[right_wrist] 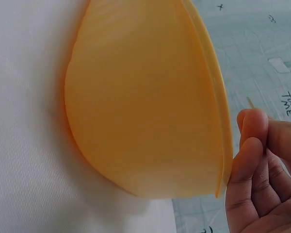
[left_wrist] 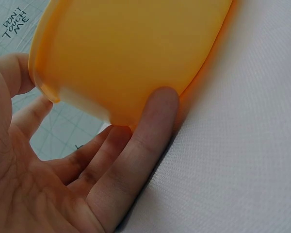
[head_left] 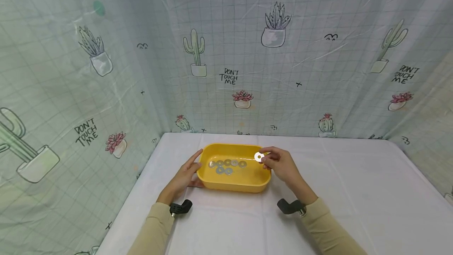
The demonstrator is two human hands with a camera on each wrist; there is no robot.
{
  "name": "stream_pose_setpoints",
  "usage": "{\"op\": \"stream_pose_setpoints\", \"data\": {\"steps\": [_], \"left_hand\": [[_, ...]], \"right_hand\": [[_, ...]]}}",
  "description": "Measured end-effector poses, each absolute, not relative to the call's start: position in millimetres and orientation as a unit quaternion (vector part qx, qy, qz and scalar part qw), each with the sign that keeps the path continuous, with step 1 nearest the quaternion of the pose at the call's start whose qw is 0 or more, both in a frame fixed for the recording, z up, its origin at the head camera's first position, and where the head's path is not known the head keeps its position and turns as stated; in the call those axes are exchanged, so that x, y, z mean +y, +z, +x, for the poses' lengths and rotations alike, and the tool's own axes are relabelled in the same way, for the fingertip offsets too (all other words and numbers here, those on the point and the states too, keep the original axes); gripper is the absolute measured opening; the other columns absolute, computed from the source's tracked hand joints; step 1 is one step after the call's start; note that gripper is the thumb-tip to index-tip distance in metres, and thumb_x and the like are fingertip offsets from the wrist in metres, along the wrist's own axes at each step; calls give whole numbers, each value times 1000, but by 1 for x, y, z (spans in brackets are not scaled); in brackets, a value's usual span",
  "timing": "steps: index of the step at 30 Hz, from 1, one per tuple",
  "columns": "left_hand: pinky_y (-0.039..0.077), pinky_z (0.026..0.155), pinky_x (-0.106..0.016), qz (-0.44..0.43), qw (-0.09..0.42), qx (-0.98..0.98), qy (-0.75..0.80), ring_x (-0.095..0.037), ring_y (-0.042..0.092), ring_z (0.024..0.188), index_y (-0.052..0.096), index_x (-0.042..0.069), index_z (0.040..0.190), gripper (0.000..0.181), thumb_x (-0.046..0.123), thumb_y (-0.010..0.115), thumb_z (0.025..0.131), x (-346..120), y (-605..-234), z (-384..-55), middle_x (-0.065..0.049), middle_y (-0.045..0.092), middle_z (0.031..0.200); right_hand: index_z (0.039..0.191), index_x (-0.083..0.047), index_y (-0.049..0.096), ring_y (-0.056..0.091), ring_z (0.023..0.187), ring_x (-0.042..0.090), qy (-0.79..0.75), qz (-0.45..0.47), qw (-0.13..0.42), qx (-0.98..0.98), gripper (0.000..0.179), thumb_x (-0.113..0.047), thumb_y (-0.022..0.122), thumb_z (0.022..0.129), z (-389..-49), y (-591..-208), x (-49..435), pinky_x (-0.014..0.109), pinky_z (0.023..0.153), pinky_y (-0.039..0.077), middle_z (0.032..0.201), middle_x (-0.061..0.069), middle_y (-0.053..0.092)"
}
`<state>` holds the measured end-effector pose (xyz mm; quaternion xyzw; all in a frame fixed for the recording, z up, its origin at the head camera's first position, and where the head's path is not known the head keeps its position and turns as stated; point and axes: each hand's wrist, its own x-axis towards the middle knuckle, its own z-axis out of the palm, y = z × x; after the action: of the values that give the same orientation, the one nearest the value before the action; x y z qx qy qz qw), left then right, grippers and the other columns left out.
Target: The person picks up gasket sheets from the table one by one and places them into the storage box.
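A shallow yellow plastic tray (head_left: 233, 187) with rounded corners lies on the white cloth. Its left end is held by my left hand (head_left: 182, 178), with the thumb at the rim and the other fingers against the end wall; the left wrist view shows a finger low on the wall (left_wrist: 136, 58). Over the tray's right end, my right hand (head_left: 283, 164) pinches a flat metal washer (head_left: 256, 154) between thumb and fingertips. Only a thin edge of that washer (right_wrist: 250, 102) shows in the right wrist view. Several more washers (head_left: 245, 164) lie flat on the tray's floor, some touching.
The white-covered table (head_left: 339, 184) extends to both sides of the tray and in front of it. A cloth backdrop (head_left: 219, 101) printed with cacti hangs behind and beside the table. Dark wrist cameras (head_left: 181, 207) sit on both wrists.
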<state>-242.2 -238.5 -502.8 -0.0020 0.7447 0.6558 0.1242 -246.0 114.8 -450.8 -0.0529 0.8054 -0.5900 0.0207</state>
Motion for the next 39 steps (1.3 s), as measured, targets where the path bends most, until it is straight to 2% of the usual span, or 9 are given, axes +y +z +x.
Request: {"op": "stream_pose_setpoints", "data": {"steps": [6, 13, 17, 23, 30, 34, 39], "left_hand": [[66, 76, -47, -7, 125, 747, 653, -27, 67, 102, 36, 53, 152, 50, 31, 47, 109, -239, -503, -243, -17, 53, 139], [66, 76, -48, -6, 125, 745, 655, -27, 68, 102, 36, 53, 153, 51, 31, 47, 109, -239, -503, -241, -17, 52, 141], [66, 76, -49, 1, 124, 742, 659, -27, 68, 100, 36, 52, 153, 51, 31, 47, 109, -240, -502, -241, -19, 52, 139], [66, 76, -48, 8, 123, 743, 658, -27, 68, 99, 35, 52, 154, 51, 32, 47, 108, -240, -504, -242, -19, 52, 139], [66, 75, -48, 0, 122, 744, 657, -27, 68, 100, 35, 53, 153, 51, 32, 47, 109, -239, -505, -243, -19, 53, 140], [66, 75, -48, -1, 121, 744, 657, -27, 68, 100, 36, 53, 153, 50, 32, 48, 108, -239, -506, -243, -18, 54, 139], [66, 75, -48, -3, 120, 743, 659, -27, 68, 100, 37, 53, 152, 50, 32, 48, 108, -239, -506, -244, -18, 54, 138]], "right_hand": [[125, -5, 69, 67, 75, 17, -591, -49, 20, 805, 29, 0, 67, 96, -244, -448, 108, 27, 74, 64, 97, 14, 75], [124, -5, 69, 67, 74, 17, -601, -52, 23, 797, 29, 1, 67, 95, -242, -444, 99, 41, 81, 66, 99, 16, 75], [124, -6, 70, 67, 74, 17, -600, -51, 24, 798, 29, 0, 67, 96, -243, -443, 94, 37, 79, 66, 98, 15, 75], [122, -7, 71, 67, 74, 20, -600, -55, 26, 798, 28, 0, 68, 95, -247, -442, 85, 24, 71, 63, 95, 11, 75], [120, -4, 71, 67, 72, 21, -609, -87, 31, 788, 26, 0, 68, 95, -251, -443, 73, 26, 68, 61, 96, 19, 74], [119, -4, 72, 67, 74, 29, -602, -91, 27, 793, 25, 0, 68, 95, -254, -444, 65, 28, 68, 61, 96, 24, 73], [118, -4, 72, 70, 79, 38, -592, -80, 29, 801, 24, -1, 68, 95, -256, -444, 55, 38, 73, 64, 94, 24, 74]]}}
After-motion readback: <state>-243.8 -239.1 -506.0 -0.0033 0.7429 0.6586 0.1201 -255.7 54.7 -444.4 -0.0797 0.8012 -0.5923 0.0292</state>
